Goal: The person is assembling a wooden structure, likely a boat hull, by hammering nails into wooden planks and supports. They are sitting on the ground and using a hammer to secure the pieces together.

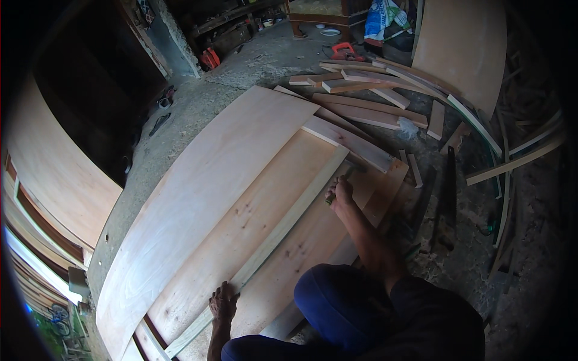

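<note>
- I'm looking down at a long pale wooden batten (283, 224) lying diagonally along the middle of a plywood panel (241, 231) on the floor.
- My left hand (223, 302) is flat on the panel right at the batten's near end, fingers spread and open, pressing down, its fingertips touching the strip's edge.
- My right hand (339, 191) is far up the batten near its other end, fingers curled down onto the wood; it looks closed around something small and dark, but I can't tell what it is.
- The right forearm stretches out across the panel from my knee, which is in dark blue trousers (343, 307) at the bottom of the view.
- Under that panel is a larger, lighter plywood sheet (198, 180), sticking out to the left and bowed along its outer edge.
- A short flat board (349, 143) crosses the far end of the panel, just past the batten's tip.
- Beyond it, a loose pile of timber offcuts (367, 102) is scattered over the concrete floor (253, 66).
- A red power tool (344, 51) sits behind the pile, well away from both hands.
- Another big sheet (463, 48) leans upright at top right.
</note>
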### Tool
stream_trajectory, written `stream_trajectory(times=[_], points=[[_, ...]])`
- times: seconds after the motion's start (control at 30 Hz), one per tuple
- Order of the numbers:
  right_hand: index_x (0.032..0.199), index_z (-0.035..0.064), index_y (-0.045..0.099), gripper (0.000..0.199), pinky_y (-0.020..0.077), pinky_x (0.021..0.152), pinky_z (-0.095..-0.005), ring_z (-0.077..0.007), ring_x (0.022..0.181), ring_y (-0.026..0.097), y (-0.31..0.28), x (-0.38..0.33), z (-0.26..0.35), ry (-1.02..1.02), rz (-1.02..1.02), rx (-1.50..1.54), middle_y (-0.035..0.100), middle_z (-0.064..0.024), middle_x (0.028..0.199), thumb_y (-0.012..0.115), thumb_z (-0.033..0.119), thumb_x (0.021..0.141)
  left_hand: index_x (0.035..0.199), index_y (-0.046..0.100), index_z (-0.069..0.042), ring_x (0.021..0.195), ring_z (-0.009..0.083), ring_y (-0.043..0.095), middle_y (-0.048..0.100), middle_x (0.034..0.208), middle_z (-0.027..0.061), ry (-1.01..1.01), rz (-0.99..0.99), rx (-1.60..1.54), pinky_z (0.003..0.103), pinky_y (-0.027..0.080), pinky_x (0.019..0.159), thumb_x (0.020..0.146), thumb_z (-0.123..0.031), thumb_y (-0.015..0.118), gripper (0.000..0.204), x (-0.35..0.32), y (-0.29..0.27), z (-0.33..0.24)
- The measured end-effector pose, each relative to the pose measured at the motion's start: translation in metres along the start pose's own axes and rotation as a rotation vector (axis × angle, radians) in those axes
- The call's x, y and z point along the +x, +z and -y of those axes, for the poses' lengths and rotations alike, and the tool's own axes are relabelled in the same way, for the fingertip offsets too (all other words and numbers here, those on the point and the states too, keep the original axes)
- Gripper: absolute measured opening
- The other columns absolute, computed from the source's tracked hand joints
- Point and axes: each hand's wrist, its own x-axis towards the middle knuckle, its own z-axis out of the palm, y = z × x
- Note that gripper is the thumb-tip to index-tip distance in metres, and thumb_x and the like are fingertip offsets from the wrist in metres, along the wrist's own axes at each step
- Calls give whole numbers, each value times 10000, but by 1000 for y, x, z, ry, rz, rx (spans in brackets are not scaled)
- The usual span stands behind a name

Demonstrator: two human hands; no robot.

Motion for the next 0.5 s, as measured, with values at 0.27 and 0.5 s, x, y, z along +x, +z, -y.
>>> stream_trajectory(times=[0.27,0.5], points=[[854,192,454,221,314,489,-278,-86,512,327,-11,-8,15,34,-29,-15,338,62,650,429,308,1040,1406,490,-92,1096,408,618,643,1196,200,16,152,-10,506,495,910,793,-317,810,728,14,-7,6],[979,129,474,174,392,501,-341,-122,538,435,-59,-57,18,-5,18,-449,416,16,696,453,289,1045,1501,404,-116,1170,385,609,627,1262,207,9,405,62,483,507,937,801,-461,785,868,26,-40,11]])
